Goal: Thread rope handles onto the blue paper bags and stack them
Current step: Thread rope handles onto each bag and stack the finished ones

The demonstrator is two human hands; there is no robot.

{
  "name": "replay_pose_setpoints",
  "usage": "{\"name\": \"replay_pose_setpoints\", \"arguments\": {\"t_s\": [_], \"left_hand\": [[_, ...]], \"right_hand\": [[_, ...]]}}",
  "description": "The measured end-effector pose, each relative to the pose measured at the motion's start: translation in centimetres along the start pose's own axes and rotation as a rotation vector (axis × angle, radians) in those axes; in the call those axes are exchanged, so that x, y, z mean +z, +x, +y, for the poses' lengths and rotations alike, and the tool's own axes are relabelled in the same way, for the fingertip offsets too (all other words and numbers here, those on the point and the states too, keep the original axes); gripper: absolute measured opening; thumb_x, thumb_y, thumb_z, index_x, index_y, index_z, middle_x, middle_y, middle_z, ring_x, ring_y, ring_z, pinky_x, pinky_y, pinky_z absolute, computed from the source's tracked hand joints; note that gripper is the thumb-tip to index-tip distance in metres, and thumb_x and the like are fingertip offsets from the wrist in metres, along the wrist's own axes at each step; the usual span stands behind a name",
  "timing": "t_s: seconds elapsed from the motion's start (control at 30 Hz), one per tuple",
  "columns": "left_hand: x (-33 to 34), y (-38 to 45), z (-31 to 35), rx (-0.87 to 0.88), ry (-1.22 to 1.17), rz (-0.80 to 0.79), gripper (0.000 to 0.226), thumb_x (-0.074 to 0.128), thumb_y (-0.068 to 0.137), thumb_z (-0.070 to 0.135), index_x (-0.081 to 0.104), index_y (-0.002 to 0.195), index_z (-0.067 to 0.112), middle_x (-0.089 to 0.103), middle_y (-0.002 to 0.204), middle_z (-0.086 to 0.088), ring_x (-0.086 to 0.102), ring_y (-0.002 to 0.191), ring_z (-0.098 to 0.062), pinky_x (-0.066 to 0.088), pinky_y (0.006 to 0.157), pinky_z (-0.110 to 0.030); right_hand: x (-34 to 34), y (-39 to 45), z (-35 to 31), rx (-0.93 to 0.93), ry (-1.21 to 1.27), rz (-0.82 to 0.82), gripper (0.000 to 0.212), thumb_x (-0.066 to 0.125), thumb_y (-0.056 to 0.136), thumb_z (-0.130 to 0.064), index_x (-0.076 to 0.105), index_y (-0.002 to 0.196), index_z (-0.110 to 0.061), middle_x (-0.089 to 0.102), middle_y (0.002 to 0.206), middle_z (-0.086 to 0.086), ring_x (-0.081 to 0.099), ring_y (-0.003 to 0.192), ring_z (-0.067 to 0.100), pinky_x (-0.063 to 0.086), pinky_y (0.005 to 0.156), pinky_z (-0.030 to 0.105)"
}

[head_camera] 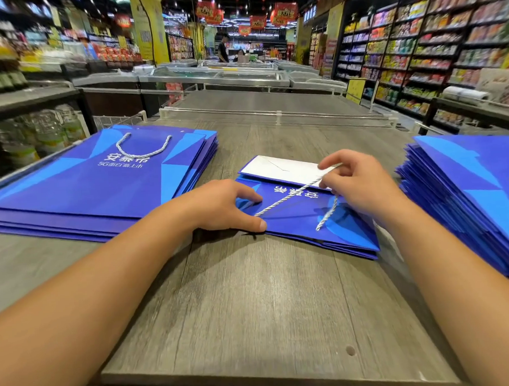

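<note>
Bright overhead store light, wide-angle edge warping, background perhaps motion-blurred

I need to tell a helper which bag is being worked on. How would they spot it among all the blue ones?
On the grey wooden table, between two blue stacks, lies one bag. Both hands touch it; a loose twisted rope crosses it, and its white flap is open.

Your right stack [480, 198] is cut off at the right edge; shelf goods [416, 36] upper right too blurred to read.
</note>
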State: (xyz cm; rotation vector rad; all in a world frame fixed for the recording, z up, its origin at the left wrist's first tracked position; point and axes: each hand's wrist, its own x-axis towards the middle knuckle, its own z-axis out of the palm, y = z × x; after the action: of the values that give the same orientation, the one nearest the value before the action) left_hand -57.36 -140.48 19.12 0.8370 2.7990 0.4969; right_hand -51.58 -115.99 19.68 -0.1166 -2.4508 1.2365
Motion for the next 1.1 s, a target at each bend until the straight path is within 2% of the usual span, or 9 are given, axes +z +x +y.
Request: {"name": "replay_pose_setpoints", "arguments": {"t_s": [0.2,0.3,0.37,0.43,0.57,0.7,0.83,0.97,1.1], "left_hand": [[-0.7,-0.3,-0.5,0.105,0.006,-0.115,0.066,0.076,0.072,0.06,0.052,0.133,0.048,0.038,0.15,0.026,0.036,0.138,-0.004,0.028,0.116,-0.035],[-1.1,-0.5,-0.5,0.114,0.016,-0.177,0.077,0.069,0.057,0.069,0.052,0.13,0.053,0.035,0.149,0.031,0.035,0.138,0.0,0.027,0.117,-0.035],[-1.0,-0.7,-0.2,0.105,0.01,-0.178,0.074,0.068,0.061,0.066,0.051,0.132,0.052,0.03,0.153,0.027,0.031,0.141,0.0,0.023,0.118,-0.031],[-0.5,-0.9,0.4,0.077,0.034,-0.114,0.074,0.066,0.072,0.069,0.047,0.139,0.046,0.024,0.158,0.017,0.023,0.145,-0.006,0.019,0.118,-0.032],[1.1,-0.8,2.2,-0.027,0.209,-0.049,0.103,0.04,0.061,0.089,0.029,0.15,0.039,0.021,0.16,0.011,0.014,0.147,-0.017,0.012,0.118,-0.052],[1.1,-0.6,2.6,-0.033,0.233,-0.054,0.098,0.05,0.071,0.085,0.024,0.152,0.037,0.017,0.161,0.012,0.01,0.149,-0.019,0.008,0.118,-0.055],[0.6,-0.7,2.7,-0.024,0.235,-0.057,0.109,0.05,0.06,0.09,0.02,0.153,0.04,0.018,0.16,0.016,0.01,0.149,-0.018,0.008,0.117,-0.057],[0.5,-0.6,2.6,-0.032,0.277,-0.1,0.101,0.051,0.07,0.086,0.016,0.153,0.041,0.013,0.162,0.016,0.008,0.15,-0.018,0.007,0.118,-0.058],[0.1,-0.4,1.5,-0.03,0.246,-0.153,0.114,0.05,0.053,0.09,0.016,0.153,0.045,0.01,0.162,0.018,0.008,0.15,-0.015,0.013,0.118,-0.054]], "right_hand": [[0.3,-0.2,-0.1,-0.034,-0.211,-0.25,0.003,0.075,0.084,-0.023,0.073,0.082,-0.024,0.063,0.062,-0.009,0.053,0.059,0.007,0.041,0.062,0.027],[0.5,-0.5,-0.4,-0.044,-0.233,-0.38,0.008,0.079,0.08,-0.026,0.074,0.078,-0.02,0.067,0.064,-0.008,0.055,0.06,0.005,0.043,0.064,0.028],[0.8,-0.7,-0.6,-0.059,-0.229,-0.394,0.01,0.08,0.078,-0.027,0.074,0.076,-0.019,0.07,0.069,-0.002,0.057,0.061,0.007,0.045,0.065,0.03],[1.1,-0.7,-0.7,-0.081,-0.214,-0.374,0.012,0.079,0.08,-0.027,0.073,0.075,-0.018,0.071,0.069,0.0,0.057,0.059,0.007,0.045,0.064,0.029],[1.7,-0.8,-0.7,-0.095,-0.142,-0.297,0.016,0.074,0.085,-0.026,0.072,0.074,-0.015,0.064,0.059,-0.004,0.054,0.054,0.007,0.044,0.059,0.026],[1.5,-0.5,-0.9,-0.088,0.034,-0.029,0.014,0.074,0.085,-0.023,0.074,0.075,-0.014,0.059,0.053,-0.011,0.046,0.05,0.001,0.037,0.052,0.018],[1.3,-0.2,-1.6,-0.114,0.179,0.131,0.015,0.073,0.083,-0.013,0.073,0.069,-0.018,0.057,0.047,-0.013,0.047,0.046,-0.003,0.037,0.051,0.01],[1.2,0.1,-1.3,-0.113,0.152,0.16,0.016,0.073,0.082,-0.016,0.072,0.068,-0.023,0.059,0.049,-0.012,0.048,0.047,-0.002,0.039,0.053,0.013],[0.4,0.2,-0.3,-0.087,0.001,0.105,0.01,0.079,0.079,-0.022,0.074,0.072,-0.018,0.065,0.06,-0.006,0.053,0.054,0.004,0.044,0.061,0.023]]}}
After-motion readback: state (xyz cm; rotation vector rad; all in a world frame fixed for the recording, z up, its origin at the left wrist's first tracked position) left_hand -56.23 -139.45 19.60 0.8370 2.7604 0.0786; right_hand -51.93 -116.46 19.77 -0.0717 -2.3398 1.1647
